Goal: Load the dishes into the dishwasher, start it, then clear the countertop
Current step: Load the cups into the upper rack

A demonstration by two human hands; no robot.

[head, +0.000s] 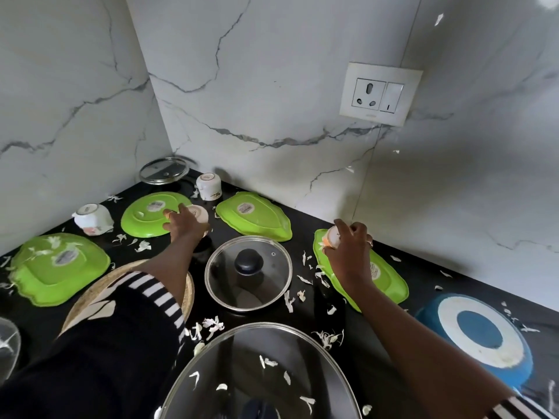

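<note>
Step in hand, by my reading: gathering dishes off the black counter (357, 343) for loading; the dishwasher is not in view. Right hand (348, 246) is closed around a small white-and-orange cup (330, 238), held just above the right green plate (382, 275); whether the cup is clear of the plate or touching it cannot be told. Left hand (184, 220) reaches forward, fingers curled at a second cup (199, 213) lying beside the back-left green plate (145, 217); contact looks likely, but a closed grip cannot be confirmed. Four green plates lie face-down, stickers up. Two more white cups sit inverted: one at far left (92, 219), one near the wall (208, 186). Three glass lids: a small one in the corner (165, 170), a knobbed one at centre (248, 273), a large one nearest the camera (260, 376). A blue bowl (481, 334) is upside down at right. White shreds (213, 325) are scattered over counter and dishes. Next move, as judged: secure the left cup, carry both off to the dishwasher, then return for plates. Shreds on the dishes likely need shaking off first. Countertop clearing not yet begun.
</note>
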